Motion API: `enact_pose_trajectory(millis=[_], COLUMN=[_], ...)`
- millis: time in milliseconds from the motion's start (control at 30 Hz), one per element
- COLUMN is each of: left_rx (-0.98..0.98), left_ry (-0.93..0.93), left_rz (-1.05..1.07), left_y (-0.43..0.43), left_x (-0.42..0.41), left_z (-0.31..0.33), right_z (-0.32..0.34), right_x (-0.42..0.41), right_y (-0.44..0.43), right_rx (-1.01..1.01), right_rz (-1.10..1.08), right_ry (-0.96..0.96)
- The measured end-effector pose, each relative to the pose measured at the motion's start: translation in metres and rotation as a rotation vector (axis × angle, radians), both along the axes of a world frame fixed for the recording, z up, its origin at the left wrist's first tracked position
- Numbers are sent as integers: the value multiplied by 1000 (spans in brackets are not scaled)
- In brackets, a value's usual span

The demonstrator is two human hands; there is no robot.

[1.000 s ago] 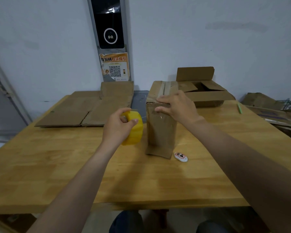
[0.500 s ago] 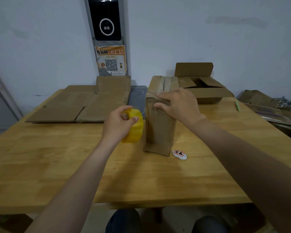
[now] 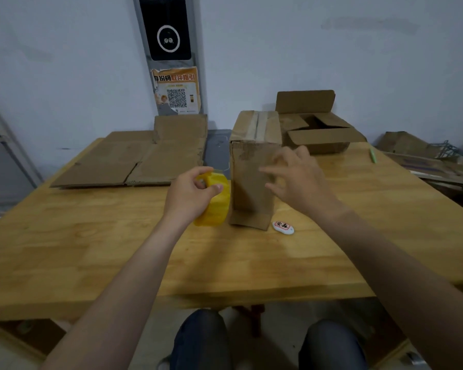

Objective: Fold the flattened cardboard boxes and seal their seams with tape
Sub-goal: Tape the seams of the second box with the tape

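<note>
Gripping yellow tape roll (image 3: 216, 208) in left hand (image 3: 190, 200), right hand (image 3: 301, 184) spread loose before upright box (image 3: 246, 161)

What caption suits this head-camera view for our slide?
Left hand grips yellow tape roll beside upright cardboard box; right hand open near it.
</note>
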State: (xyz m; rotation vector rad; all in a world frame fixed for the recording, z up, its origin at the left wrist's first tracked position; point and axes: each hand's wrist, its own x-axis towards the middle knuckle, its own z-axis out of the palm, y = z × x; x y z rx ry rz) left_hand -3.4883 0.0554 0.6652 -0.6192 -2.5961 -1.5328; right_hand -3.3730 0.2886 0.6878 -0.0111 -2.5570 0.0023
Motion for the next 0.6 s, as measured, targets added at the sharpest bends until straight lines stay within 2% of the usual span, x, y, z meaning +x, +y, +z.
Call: enact_pose_trajectory(millis=[167,267,467,600], left_rx=[-22,-29,49,38], left_ry=[-72,-90,-212,-183], left_rz=[-62,-89,-70,-15], left_y=[20,33,44,48], left_x=[18,31,39,38], left_z=[-14,-20,-25,-22], right_z=[-48,-71,-86,-68], right_x=[24,30,46,65], right_y=[14,22,62,76], right_rx=[-87,-77,-209,-169], right_rz=[-19,-56,-308,-379], right_ry=[-586,-819,-842,-849])
